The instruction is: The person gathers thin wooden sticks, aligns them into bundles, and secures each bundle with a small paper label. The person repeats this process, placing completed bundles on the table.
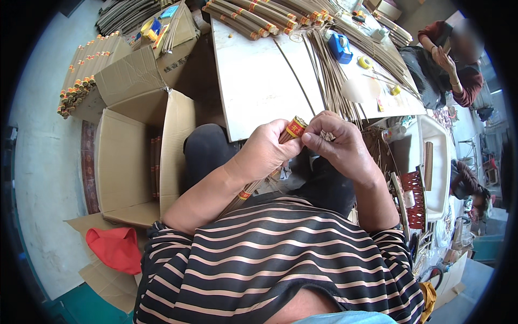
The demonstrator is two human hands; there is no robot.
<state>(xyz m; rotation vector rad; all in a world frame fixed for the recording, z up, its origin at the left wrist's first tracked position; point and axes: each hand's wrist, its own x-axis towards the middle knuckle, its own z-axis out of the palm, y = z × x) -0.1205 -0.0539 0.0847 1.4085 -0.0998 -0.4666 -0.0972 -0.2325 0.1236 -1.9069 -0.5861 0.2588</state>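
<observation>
My left hand [261, 148] is closed around a bundle of incense sticks [233, 205], which slants from my lap up toward the table. A red and yellow paper label [296, 127] wraps the bundle's upper end, just above my left thumb. Another red and yellow band circles the bundle lower down, beside my left forearm. At the label's right edge, the thumb and fingers of my right hand [342, 143] are pinched together. My fingers partly hide what lies between them there.
Ahead stands a white table [253, 70] with loose sticks [324, 70], finished bundles [259, 19] and a blue tape dispenser [340, 48]. An open cardboard box [132, 156] is at my left, a red cloth [113, 249] near it. Another person [458, 65] sits at the far right.
</observation>
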